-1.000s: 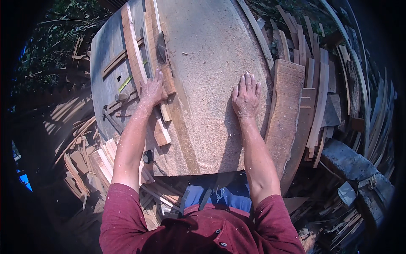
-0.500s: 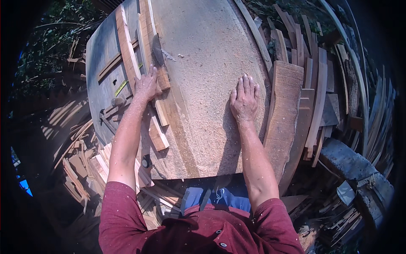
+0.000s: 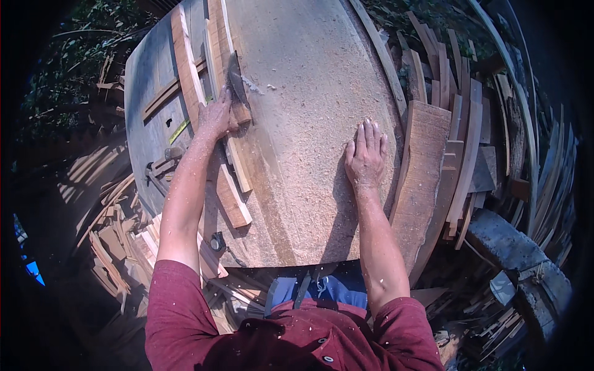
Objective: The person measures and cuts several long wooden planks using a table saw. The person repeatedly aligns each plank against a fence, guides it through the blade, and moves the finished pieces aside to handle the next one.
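Note:
My left hand (image 3: 216, 116) grips a light brown wooden piece (image 3: 221, 38) at the upper left of the sawdust-covered work board (image 3: 303, 80), just below a dark metal blade, apparently a saw blade (image 3: 237, 80). Further strips (image 3: 184, 46) lie beside it and under my forearm. My right hand (image 3: 366, 156) lies open and flat on the sawdust at the board's right, holding nothing, left of a wide rough-edged plank (image 3: 421, 161). A yellow object (image 3: 179, 128), perhaps a tape or rule, lies left of my left hand.
Stacked boards (image 3: 464, 185) line the right side, with a concrete block or beam (image 3: 501, 241) below them. Offcuts (image 3: 114, 247) are heaped at the lower left. A small black object (image 3: 218, 242) sits at the board's near left. Foliage surrounds the far corners.
My left hand and the gripped piece have moved forward along the blade, and pale shavings now show beside it. The view has shifted slightly; my right hand stays flat.

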Tool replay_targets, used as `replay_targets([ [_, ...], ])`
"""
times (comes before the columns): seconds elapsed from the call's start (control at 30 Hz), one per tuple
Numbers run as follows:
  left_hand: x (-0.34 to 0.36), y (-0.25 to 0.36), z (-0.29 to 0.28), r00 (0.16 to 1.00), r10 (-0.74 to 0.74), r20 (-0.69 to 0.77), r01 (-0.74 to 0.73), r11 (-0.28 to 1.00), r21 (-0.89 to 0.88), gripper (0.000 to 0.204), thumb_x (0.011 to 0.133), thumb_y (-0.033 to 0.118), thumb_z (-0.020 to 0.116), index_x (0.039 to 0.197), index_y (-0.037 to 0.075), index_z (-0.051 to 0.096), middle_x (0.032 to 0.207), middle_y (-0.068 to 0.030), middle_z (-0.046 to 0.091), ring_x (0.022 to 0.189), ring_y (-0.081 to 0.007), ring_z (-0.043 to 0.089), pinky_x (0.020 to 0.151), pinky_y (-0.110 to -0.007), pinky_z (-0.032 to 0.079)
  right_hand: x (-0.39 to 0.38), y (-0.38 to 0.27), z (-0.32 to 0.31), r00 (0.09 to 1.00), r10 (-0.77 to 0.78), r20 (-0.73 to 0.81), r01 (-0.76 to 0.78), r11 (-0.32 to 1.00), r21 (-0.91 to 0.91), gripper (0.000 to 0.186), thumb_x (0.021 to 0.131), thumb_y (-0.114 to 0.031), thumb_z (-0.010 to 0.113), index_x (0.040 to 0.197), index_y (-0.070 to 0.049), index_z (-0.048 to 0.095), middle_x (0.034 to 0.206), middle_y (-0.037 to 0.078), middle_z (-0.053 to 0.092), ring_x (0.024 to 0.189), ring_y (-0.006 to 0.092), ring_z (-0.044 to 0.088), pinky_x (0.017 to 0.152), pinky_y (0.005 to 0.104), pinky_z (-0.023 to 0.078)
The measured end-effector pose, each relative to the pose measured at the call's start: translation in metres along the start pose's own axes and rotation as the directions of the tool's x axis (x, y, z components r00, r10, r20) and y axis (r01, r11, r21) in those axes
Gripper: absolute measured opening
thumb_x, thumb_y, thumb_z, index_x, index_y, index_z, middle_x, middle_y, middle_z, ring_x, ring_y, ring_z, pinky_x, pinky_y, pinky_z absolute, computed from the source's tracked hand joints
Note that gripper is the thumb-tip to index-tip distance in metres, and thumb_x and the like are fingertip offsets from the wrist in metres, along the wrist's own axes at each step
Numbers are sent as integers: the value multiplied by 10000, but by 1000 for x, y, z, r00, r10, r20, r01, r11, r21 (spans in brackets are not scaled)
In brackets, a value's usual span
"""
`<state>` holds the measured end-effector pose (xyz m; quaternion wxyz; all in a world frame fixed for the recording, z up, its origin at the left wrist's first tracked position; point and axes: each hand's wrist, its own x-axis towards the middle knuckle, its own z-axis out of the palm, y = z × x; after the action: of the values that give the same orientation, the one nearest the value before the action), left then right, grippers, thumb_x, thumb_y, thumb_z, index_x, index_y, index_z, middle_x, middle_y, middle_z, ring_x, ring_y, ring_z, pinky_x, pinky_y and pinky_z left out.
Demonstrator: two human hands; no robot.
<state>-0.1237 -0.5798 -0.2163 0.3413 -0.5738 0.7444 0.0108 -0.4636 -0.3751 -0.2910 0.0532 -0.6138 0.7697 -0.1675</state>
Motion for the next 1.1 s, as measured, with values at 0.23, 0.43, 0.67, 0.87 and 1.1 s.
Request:
replay_targets([
  [0.23,10,-8,-4,998,18,-56,-18,1000,-13,1153,677,342,899,1596,63,261,1686,-75,237,1242,-340,606,1037,-621,429,0,-2,-1,1000,0,30,1,999,-51,511,970,-284,557,1429,-57,550,1547,84,469,1484,231,361,1251,465,212],
  [0.43,16,-11,-9,999,8,-43,-11,999,-48,1130,696,332,885,1596,57,260,1681,-90,245,1230,-346,611,1011,-582,466,1,-3,-2,999,13,51,-11,999,-37,520,971,-279,552,1440,-55,535,1553,84,461,1490,227,350,1258,456,193],
  [0.67,38,-24,-12,995,27,-92,-35,996,-86,1075,723,292,845,1593,53,262,1673,-98,259,1198,-365,629,962,-496,542,4,-3,0,1000,-2,21,3,999,-40,512,969,-263,547,1435,-52,540,1542,88,475,1487,234,359,1253,453,197],
  [0.87,86,-45,-13,991,29,-128,-43,993,-107,966,766,214,781,1586,70,291,1669,-84,272,1174,-379,649,963,-495,547,3,-4,-3,1000,7,12,-7,999,-37,491,960,-251,552,1400,-33,574,1521,100,503,1475,241,381,1248,453,200],
  [1.1,170,-85,-23,989,38,-144,-41,999,-18,967,815,249,801,1597,95,253,1681,-49,244,1230,-364,623,998,-497,531,7,-9,-8,997,36,74,-34,999,-32,511,945,-233,557,1403,-8,564,1521,125,498,1474,273,382,1244,455,206],
])
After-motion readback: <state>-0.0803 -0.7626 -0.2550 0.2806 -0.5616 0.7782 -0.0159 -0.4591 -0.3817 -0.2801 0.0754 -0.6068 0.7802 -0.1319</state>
